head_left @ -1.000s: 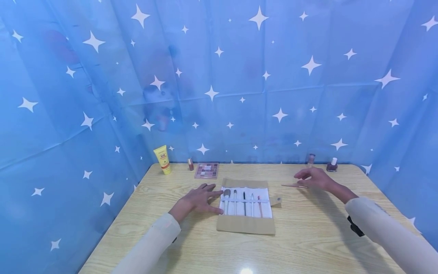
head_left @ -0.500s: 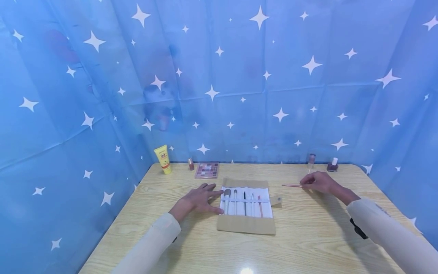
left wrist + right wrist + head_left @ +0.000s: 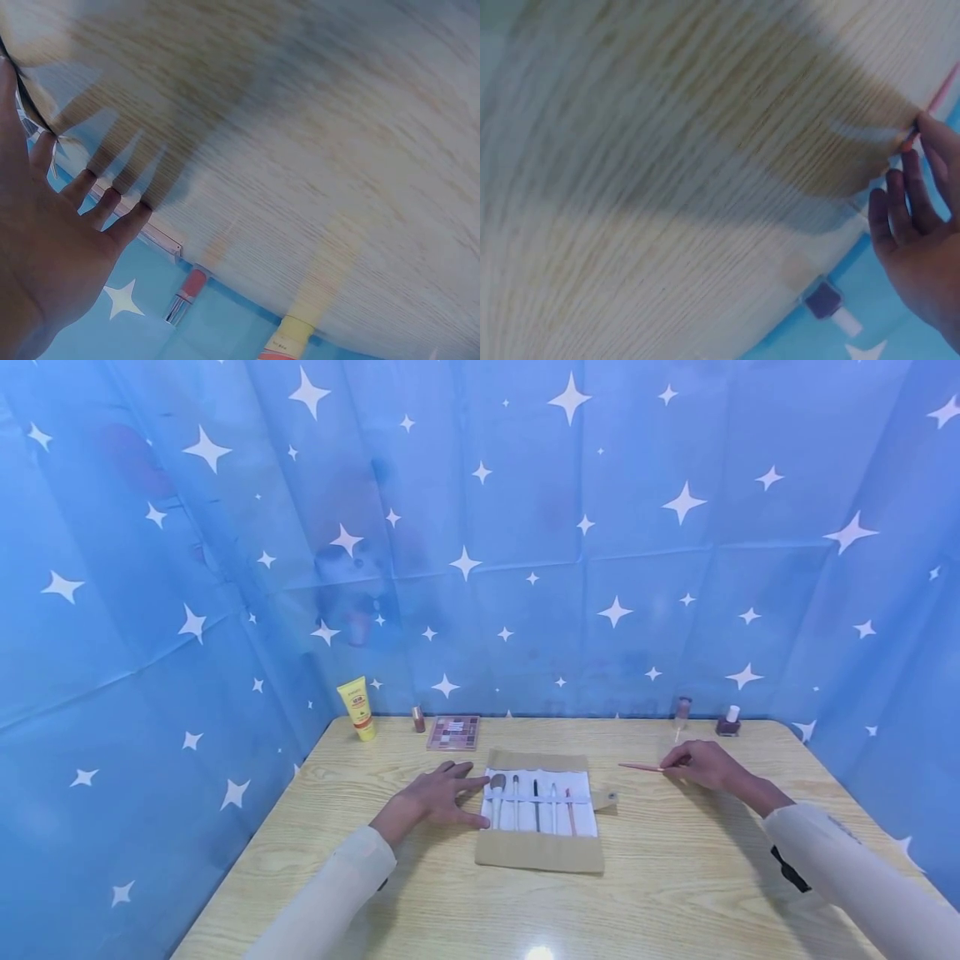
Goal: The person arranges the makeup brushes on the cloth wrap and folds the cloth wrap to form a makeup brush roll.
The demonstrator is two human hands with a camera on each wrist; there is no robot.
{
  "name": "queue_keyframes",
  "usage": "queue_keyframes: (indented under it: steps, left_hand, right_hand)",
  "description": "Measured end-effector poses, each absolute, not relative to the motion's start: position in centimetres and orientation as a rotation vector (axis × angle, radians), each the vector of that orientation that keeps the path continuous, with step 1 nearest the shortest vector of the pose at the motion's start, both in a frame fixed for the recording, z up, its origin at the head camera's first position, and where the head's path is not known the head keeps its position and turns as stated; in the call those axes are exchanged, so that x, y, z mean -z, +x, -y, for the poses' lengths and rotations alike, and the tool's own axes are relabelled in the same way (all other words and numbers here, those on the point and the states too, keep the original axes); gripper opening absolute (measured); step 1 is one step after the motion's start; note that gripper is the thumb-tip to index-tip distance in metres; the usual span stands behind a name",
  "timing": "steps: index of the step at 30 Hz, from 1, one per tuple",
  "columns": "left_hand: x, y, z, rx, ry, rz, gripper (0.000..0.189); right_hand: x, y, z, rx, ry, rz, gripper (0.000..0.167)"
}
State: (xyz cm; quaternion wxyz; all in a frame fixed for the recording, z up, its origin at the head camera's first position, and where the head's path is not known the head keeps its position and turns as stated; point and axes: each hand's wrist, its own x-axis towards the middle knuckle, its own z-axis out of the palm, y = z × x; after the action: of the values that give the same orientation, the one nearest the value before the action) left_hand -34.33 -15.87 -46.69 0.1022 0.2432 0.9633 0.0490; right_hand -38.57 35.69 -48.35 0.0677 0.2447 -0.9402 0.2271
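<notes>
A tan fabric brush roll (image 3: pixel 538 852) lies unfolded at the middle of the table, with several makeup brushes (image 3: pixel 498 802) tucked in its white lining. My left hand (image 3: pixel 442 797) rests at the roll's left edge, fingers spread, thumb and index finger touching it. To the right, my right hand (image 3: pixel 705 764) pinches one end of a slim pink makeup brush (image 3: pixel 640 767) between thumb and index finger, low over the table. In the right wrist view, the brush's pink handle (image 3: pixel 943 88) extends past the fingertips and a small orange-red end shows beneath them.
Along the back edge stand a yellow tube (image 3: pixel 357 710), a small red bottle (image 3: pixel 417 720), a clear pinkish tube (image 3: pixel 681 710) and a dark nail polish bottle (image 3: pixel 727 722). An eyeshadow palette (image 3: pixel 453 733) lies behind the roll. A blue star curtain (image 3: pixel 525 568) encloses the table.
My right hand has lowered and shifted slightly right, and its fingers have closed on the end of the pink brush. My left hand and the roll have stayed in place.
</notes>
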Motion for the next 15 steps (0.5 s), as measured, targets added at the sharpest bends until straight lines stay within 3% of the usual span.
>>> queue_keyframes:
  steps: [15]
  left_hand:
    - [46.8,-34.4,16.0,-0.145,0.724,-2.839,0.09]
  right_hand:
    - [47.6,-37.9,-37.3,-0.877,0.986,2.664,0.005]
